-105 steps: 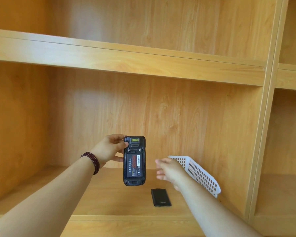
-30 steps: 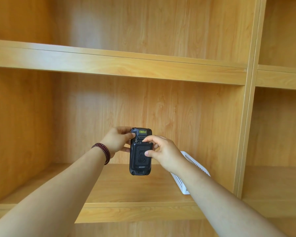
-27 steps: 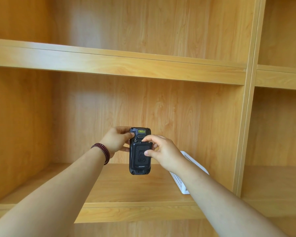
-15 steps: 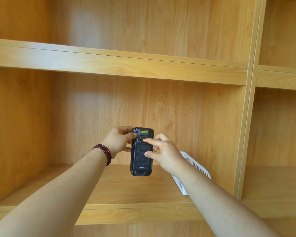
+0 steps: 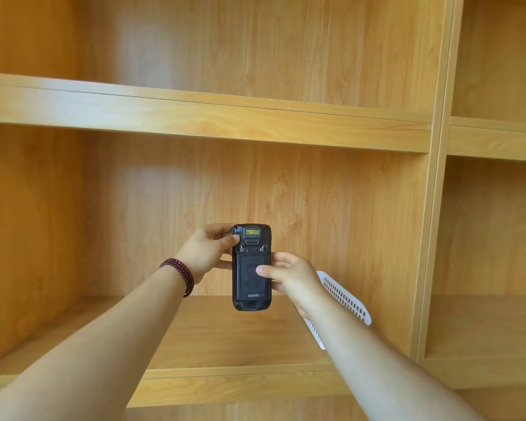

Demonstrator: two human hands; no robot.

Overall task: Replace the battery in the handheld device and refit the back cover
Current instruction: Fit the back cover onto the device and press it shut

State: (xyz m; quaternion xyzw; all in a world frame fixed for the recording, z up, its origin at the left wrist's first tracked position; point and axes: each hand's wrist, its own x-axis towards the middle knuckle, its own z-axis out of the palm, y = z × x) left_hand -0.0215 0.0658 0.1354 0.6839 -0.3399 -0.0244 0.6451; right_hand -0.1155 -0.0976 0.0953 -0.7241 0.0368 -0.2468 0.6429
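Observation:
A black handheld device (image 5: 251, 238) is held upright in front of the shelf, its back facing me. The black back cover (image 5: 249, 287) sits on it, with white lettering near its lower end, and hides the battery. My left hand (image 5: 205, 253) grips the device's upper left side, thumb on the top corner. My right hand (image 5: 292, 276) holds the right edge, its thumb lying across the middle of the back cover.
A white perforated plastic basket (image 5: 343, 297) lies tilted on the wooden shelf board (image 5: 225, 338) behind my right wrist. A higher shelf (image 5: 207, 120) runs overhead and a vertical divider (image 5: 431, 208) stands to the right.
The back cover went from lying on the shelf to sitting on the device over the battery. Within the last second my right thumb slid from the cover's top edge down to its middle.

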